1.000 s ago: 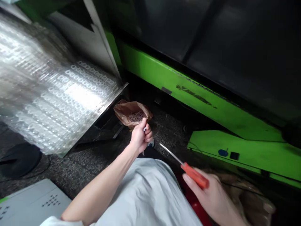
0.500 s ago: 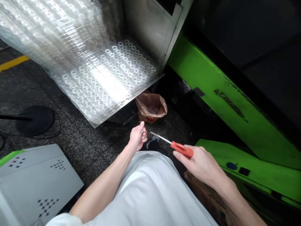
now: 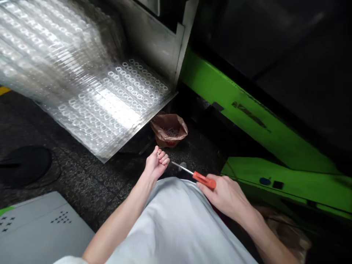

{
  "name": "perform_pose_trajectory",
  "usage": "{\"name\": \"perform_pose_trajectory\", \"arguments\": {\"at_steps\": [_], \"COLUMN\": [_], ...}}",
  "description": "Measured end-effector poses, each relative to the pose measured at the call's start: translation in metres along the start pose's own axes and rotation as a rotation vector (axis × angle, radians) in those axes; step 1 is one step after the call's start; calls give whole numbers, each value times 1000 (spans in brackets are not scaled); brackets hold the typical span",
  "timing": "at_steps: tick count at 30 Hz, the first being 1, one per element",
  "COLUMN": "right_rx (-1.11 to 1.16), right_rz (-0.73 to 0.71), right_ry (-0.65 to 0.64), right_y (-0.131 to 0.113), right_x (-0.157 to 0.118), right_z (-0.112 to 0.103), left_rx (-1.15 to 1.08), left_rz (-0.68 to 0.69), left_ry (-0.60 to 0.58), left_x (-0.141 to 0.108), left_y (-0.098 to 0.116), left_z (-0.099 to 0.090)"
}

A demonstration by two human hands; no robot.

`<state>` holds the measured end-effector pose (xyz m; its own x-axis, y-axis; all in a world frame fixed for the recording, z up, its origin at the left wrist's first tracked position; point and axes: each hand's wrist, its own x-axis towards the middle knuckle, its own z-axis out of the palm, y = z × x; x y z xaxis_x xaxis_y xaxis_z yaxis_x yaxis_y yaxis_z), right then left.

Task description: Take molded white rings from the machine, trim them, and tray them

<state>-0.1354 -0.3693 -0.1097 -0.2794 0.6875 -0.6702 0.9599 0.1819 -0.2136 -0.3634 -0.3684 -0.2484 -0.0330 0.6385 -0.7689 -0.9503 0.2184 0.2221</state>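
Observation:
My right hand (image 3: 224, 192) is closed round the orange-red handle of a screwdriver (image 3: 204, 179). Its thin metal shaft points left, with the tip just short of my left hand (image 3: 157, 162). The fingers of that left hand are curled shut. A small pale bit shows between thumb and forefinger, too small to name. Just beyond my left hand, a brown paper bag (image 3: 169, 141) stands on the floor with its top open. Thin whitish pieces lie inside it.
A stack of clear plastic sheets with rows of rings (image 3: 121, 106) overhangs at upper left. Green machine panels (image 3: 220, 91) run along the right. A grey perforated cabinet (image 3: 49, 227) is at lower left, and a round black base (image 3: 27, 165) sits on the dark floor.
The view has shifted, so the surroundings sit further left. My left fist has turned slightly, showing more of its curled fingers. The screwdriver stays in my right hand, its tip still near the left.

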Motion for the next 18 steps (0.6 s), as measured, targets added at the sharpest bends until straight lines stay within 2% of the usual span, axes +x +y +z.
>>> {"name": "perform_pose_trajectory", "arguments": {"at_steps": [4,7,9,13,15,18], "right_rx": [86,127,126,97,118,225], "right_rz": [23,65,37,18,26,56], "right_ry": [61,152,184,237,256,302], "right_y": [9,19,31,70,96,137], "right_x": [-1,-8,-15,-25,-30,-39], "right_z": [9,12,10,5,7,15], "left_rx": [104,231,319,468,530,595], "left_rz": [32,55,81,112,55,-100], "left_ry": [25,36,46,31,-7,-41], "left_x": [7,6,5,15,23,34], "left_y": [-14,-33,-49,-82,-98,-119], "left_z": [8,14,20,40,53,73]}}
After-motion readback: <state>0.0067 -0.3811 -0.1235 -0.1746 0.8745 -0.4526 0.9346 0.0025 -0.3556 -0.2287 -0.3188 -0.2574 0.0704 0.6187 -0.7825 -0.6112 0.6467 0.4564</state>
